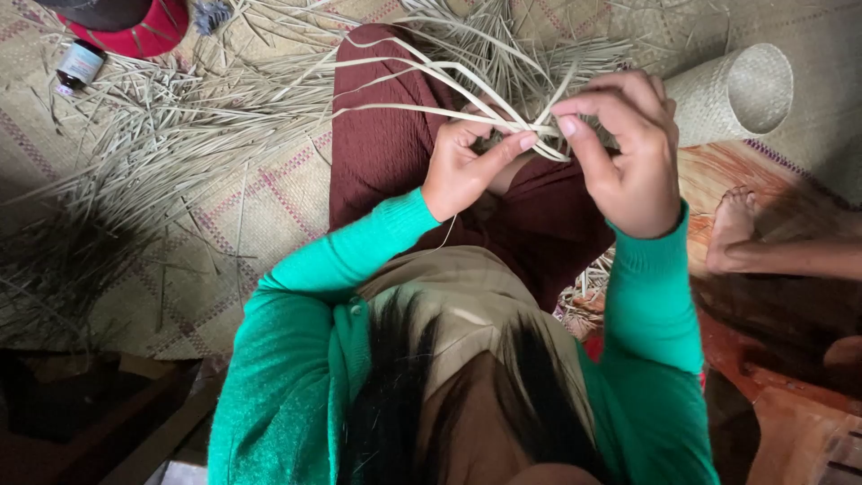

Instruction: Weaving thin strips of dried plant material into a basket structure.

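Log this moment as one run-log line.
left hand: pinching pale straw strips | right hand: pinching same strips at crossing | loose straw pile on woven mat | rolled mat beside

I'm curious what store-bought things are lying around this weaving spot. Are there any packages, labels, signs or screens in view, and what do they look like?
Small bottle: lies on the woven mat at the far upper left, beside a red cap-like item; dark body, dark cap, pale bluish label around it, print too small to tell.
No signs, screens or other packages show.
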